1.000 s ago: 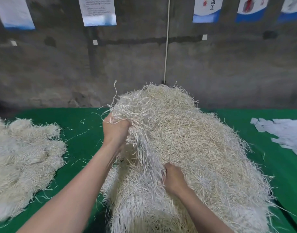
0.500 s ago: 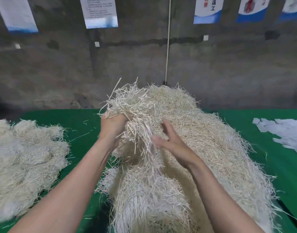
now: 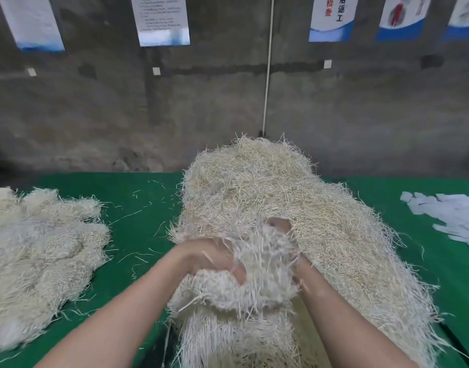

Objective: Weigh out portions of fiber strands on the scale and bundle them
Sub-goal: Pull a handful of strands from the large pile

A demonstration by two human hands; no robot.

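Your left hand (image 3: 212, 257) and right hand (image 3: 302, 264) grasp a clump of fiber strands (image 3: 262, 272) between them, fingers (image 3: 278, 224) curled round it. Blur and strands hide most fingers.

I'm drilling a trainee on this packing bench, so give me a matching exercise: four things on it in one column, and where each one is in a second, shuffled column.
Things:
1. large heap of strands
2. flatter pile of strands
3. white paper slips
4. clump of strands

Places:
A. right end of the green table
B. between the left hand and the right hand
C. middle of the table
D. left end of the table

Pairs: 1-C, 2-D, 3-A, 4-B.
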